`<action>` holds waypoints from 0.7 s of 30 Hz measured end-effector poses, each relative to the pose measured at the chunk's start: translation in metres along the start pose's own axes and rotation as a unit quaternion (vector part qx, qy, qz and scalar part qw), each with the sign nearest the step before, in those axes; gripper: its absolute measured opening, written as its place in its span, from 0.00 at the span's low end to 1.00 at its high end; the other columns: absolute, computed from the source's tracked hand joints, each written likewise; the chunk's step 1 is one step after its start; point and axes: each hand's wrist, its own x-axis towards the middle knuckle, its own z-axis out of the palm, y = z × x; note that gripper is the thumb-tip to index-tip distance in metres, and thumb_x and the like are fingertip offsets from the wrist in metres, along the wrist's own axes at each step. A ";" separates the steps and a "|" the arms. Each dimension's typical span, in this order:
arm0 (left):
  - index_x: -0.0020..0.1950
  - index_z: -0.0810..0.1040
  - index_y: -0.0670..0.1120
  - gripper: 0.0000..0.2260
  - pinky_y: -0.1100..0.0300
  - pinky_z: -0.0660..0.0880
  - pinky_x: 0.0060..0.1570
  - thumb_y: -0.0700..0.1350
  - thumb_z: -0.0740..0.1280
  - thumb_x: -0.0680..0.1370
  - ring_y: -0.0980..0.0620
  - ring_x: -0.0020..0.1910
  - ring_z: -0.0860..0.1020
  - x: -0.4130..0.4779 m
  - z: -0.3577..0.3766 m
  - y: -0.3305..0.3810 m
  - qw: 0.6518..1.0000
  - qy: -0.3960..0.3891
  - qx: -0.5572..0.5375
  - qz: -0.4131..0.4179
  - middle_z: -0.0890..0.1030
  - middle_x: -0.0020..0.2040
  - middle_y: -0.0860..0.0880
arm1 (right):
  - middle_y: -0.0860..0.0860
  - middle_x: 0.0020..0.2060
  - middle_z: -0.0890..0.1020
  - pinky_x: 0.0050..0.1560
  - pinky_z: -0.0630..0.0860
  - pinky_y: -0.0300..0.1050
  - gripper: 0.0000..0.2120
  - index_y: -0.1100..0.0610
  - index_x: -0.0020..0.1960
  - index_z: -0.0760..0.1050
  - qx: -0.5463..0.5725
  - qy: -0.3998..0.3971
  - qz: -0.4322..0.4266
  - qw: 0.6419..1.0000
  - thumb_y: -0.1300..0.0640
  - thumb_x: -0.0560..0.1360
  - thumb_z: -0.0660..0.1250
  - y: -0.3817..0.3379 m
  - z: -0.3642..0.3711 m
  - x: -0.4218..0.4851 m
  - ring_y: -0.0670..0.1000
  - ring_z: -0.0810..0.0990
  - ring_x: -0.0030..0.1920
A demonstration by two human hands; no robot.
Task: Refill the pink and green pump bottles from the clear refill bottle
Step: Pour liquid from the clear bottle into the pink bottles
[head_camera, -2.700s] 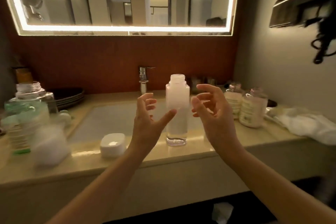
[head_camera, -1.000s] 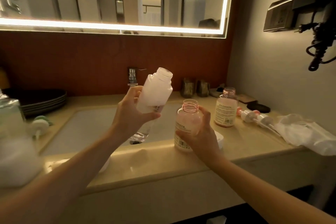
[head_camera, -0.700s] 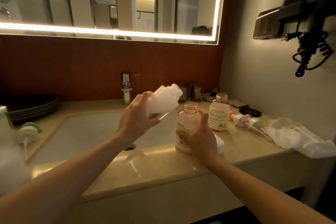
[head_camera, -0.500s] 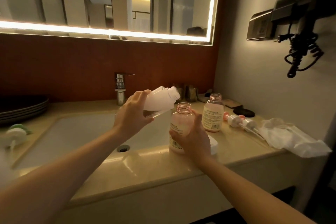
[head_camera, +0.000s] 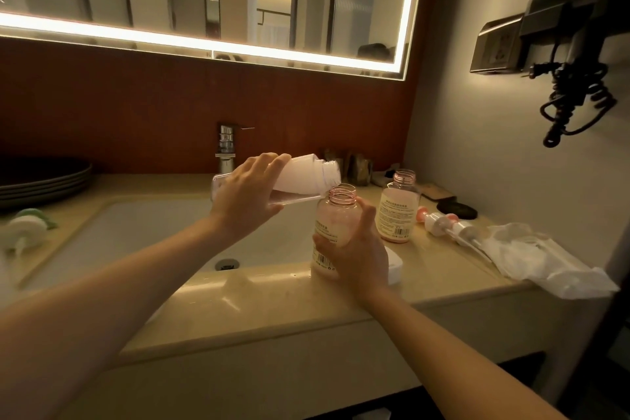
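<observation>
Tipped further than half a second ago, the clear refill bottle [head_camera: 300, 179] now lies almost level, its open mouth just above and beside the threaded neck of the pink bottle [head_camera: 332, 222]. Left of the left hand [head_camera: 247, 196], a green-and-white pump head [head_camera: 25, 230] lies on the desk [head_camera: 266, 297] near a stack of dark plates [head_camera: 44, 177], which the frame edge cuts off. The left hand's fingers [head_camera: 269, 160] are wrapped over the refill bottle, grasping its body; white liquid fills the raised side, and the clear base behind the palm looks empty. No stream can be made out between the two mouths. Below those fingers, the right hand [head_camera: 358, 254] is closed round the lower half of the pink bottle, which stands on the desk at the sink's front corner, partly filled with pale pink liquid. The right palm hides much of its label and most of a white lid [head_camera: 395, 264] behind it. Right of the right hand's fingers [head_camera: 366, 222] stands a second open, labelled bottle [head_camera: 395, 211]; its colour is hard to judge in the amber light. Beyond it lie pink-and-white pump heads [head_camera: 439, 222] and a crumpled white bag [head_camera: 542, 256].
</observation>
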 end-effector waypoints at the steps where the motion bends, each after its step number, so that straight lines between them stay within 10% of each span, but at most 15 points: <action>1: 0.62 0.72 0.39 0.33 0.47 0.79 0.37 0.43 0.80 0.60 0.40 0.50 0.79 0.000 0.000 -0.001 1.000 0.001 0.008 0.005 0.79 0.55 0.41 | 0.52 0.64 0.71 0.51 0.76 0.44 0.40 0.51 0.69 0.52 -0.001 0.001 -0.002 1.000 0.44 0.66 0.73 0.000 0.000 0.000 0.52 0.74 0.60; 21: 0.63 0.66 0.43 0.35 0.45 0.77 0.48 0.41 0.79 0.60 0.41 0.52 0.78 0.010 0.001 -0.010 0.997 0.030 0.037 0.060 0.78 0.56 0.40 | 0.54 0.63 0.72 0.49 0.76 0.45 0.40 0.55 0.68 0.54 -0.012 0.011 -0.004 1.000 0.45 0.66 0.73 0.000 0.001 -0.001 0.54 0.75 0.60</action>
